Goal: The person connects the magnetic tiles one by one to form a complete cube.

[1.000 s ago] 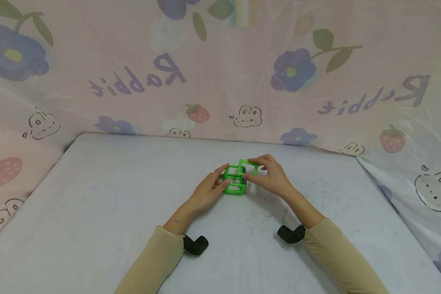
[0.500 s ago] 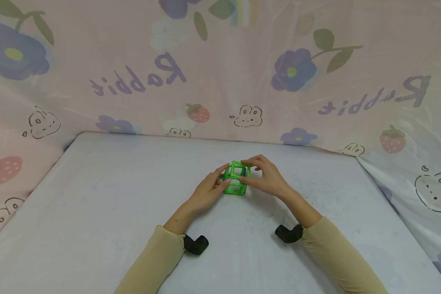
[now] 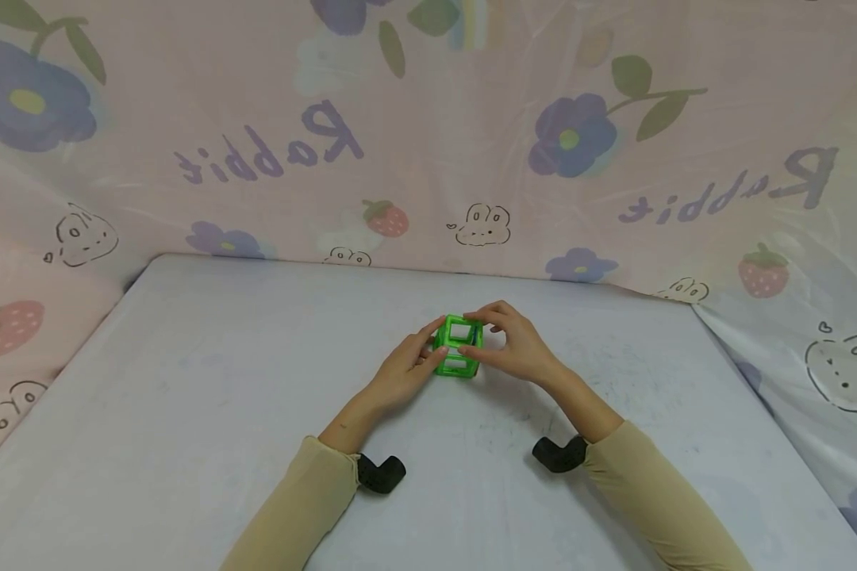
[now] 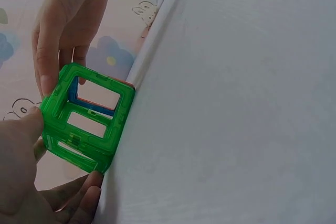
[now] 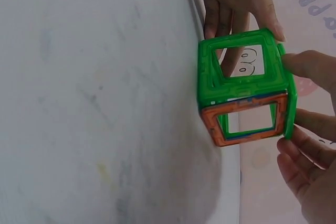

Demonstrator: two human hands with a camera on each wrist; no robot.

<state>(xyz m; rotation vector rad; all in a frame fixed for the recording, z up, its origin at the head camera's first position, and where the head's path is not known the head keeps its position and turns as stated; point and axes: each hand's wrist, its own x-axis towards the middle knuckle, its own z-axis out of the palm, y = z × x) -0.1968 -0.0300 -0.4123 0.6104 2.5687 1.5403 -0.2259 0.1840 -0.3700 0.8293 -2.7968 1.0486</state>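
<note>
A small cube of square, hollow-framed magnetic tiles (image 3: pixel 457 373) stands on the table, mostly green. One side carries an orange tile (image 5: pixel 252 139), and blue (image 4: pixel 92 105) shows just behind it. My left hand (image 3: pixel 402 366) holds the cube at its left side, thumb near the front and fingers toward the back. My right hand (image 3: pixel 517 342) pinches a green magnetic tile (image 4: pixel 124 116) between thumb and fingers. That tile lies over the cube's top, its edges close along the walls. In the right wrist view, the fingertips of both hands meet the tile's rim.
The white-covered table (image 3: pixel 221 381) reaches back to a pink patterned curtain (image 3: pixel 428 143) that also hangs at both sides. Black angled pieces (image 3: pixel 382 474) stick out at both sleeve cuffs.
My right hand has moved left with the green tile, from a tilted position above the cube's right side down over its top. The left hand has stayed at the cube.
</note>
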